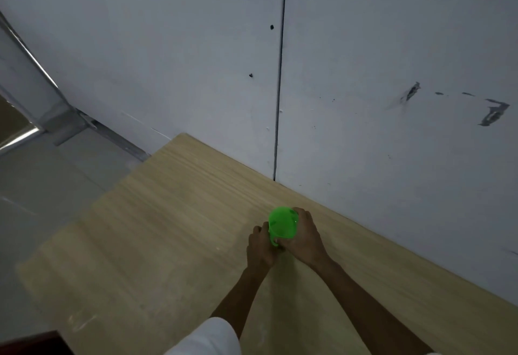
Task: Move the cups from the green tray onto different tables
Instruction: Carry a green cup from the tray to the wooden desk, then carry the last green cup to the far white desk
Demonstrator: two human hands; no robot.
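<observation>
A bright green plastic cup (281,223) with a small handle stands upright on the light wooden table (168,228), close to the wall. My right hand (304,238) wraps around the cup's right side and back. My left hand (262,246) touches its left side, with fingers by the handle. Both hands hide the lower part of the cup. No green tray is in view.
A grey panelled wall (364,88) runs along the table's far edge, with a dark seam and scuff marks. Grey floor (42,186) lies to the left of the table. A dark brown edge (28,345) shows at the bottom left corner.
</observation>
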